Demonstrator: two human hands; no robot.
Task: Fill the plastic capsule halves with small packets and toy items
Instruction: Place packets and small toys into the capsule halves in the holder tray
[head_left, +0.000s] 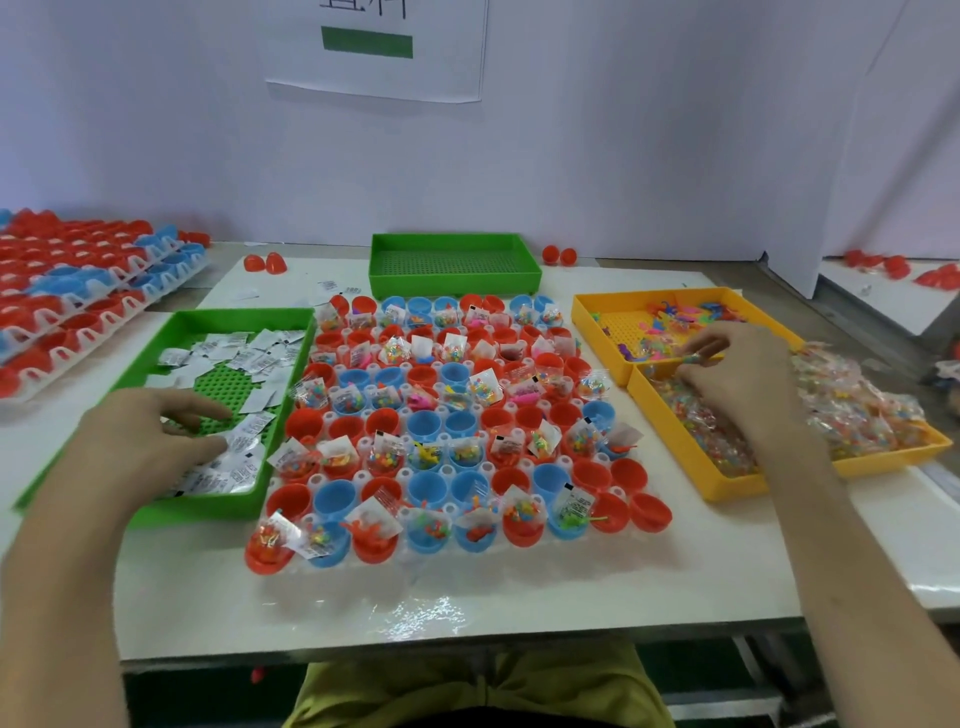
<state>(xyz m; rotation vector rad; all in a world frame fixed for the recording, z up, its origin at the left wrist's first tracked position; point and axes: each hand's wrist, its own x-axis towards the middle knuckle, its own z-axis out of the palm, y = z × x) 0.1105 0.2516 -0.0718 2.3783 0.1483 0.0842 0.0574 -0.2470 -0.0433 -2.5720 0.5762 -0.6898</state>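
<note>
The capsule halves (431, 423) – red and blue – are being held open side up in a clear holder tray (415, 582) at the middle of the white table (727, 561). Many of them are already being occupied by small packets and bright toy pieces, while others are standing unfilled between them.

The left hand (140, 441) is being rested over the near end of the green tray (208, 506) just left of the holder. Its fingers are being kept loosely spread on the white packets (249, 358) lying there, not closed round any of them.

The right hand (743, 379) is being held over the two yellow trays to the right, where the far yellow tray (587, 312) of colourful toys (675, 312) is touching the near yellow tray (727, 491) of clear bead packets (841, 410). A small toy item (695, 357) is being pinched between its thumb and fingertips – too blurred to be identified.

A second green tray (452, 283) is being kept at the far edge of the holder, and stacked trays (78, 291) of red and blue halves are being stored at the far left.
</note>
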